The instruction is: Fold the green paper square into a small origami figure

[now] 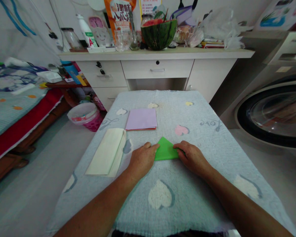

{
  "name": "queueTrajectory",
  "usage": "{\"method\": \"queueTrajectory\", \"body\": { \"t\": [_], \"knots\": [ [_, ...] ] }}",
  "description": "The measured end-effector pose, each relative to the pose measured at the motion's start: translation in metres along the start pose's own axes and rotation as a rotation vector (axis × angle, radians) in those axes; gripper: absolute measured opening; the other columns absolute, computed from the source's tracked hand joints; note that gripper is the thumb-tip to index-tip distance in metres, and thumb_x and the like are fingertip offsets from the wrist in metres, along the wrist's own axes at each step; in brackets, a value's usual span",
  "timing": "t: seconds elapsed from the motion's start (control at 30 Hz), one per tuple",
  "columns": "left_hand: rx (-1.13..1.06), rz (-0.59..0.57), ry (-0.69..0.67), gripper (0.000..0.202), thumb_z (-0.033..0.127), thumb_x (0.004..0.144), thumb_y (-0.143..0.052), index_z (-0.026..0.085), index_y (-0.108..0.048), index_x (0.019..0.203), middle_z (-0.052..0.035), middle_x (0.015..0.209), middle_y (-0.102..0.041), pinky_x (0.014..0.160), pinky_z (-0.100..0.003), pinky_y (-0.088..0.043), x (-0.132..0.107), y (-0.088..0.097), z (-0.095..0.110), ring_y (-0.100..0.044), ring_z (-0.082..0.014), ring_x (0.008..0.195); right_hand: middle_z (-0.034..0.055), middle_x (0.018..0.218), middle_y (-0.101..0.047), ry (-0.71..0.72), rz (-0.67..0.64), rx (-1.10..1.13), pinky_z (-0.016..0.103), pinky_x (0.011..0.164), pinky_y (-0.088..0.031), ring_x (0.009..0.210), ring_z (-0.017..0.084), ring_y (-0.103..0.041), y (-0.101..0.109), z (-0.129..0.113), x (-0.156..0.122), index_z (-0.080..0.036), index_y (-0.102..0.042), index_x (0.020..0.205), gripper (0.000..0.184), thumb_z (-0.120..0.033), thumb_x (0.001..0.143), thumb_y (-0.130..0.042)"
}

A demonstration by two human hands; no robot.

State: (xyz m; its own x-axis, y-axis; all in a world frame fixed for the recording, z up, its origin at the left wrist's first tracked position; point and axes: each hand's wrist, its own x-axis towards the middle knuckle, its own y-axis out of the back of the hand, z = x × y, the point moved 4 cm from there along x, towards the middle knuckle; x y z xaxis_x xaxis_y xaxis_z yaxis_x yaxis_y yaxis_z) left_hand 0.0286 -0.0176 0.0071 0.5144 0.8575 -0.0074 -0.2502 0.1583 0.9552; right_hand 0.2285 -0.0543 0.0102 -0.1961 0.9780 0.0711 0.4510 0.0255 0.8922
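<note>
Pressing the green folded paper (165,150), left hand (143,158) and right hand (191,157) are laid flat, open-fingered, nothing gripped. Purple sheets (141,119) and cream paper (108,151) are seen nearby on the desk (212,108).

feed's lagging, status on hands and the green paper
Left hand on green paper left corner, right hand on right corner. Paper folded, flat on towel. Nothing blocking.

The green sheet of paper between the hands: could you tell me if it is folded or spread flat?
Folded: the green sheet of paper forms a pointed triangle, the left hand and right hand pressing its corners.
</note>
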Motion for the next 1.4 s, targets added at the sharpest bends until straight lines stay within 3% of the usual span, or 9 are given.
{"method": "queueTrajectory", "body": {
  "t": [1.4],
  "knots": [
    [0.053,-0.025,-0.007,0.039,0.021,0.095,-0.038,0.032,-0.054,0.129,-0.0003,0.089,-0.056,0.06,-0.025,-0.036,0.0,-0.0042,-0.0006,-0.056,-0.0142,0.072,0.0061,0.089,-0.064,-0.009,0.011,-0.028,0.03,0.075,-0.046,0.081,0.018,-0.062,-0.0012,0.0007,0.0008,-0.017,-0.066,0.108,0.029,-0.015,0.088,-0.045]
  ]
}}
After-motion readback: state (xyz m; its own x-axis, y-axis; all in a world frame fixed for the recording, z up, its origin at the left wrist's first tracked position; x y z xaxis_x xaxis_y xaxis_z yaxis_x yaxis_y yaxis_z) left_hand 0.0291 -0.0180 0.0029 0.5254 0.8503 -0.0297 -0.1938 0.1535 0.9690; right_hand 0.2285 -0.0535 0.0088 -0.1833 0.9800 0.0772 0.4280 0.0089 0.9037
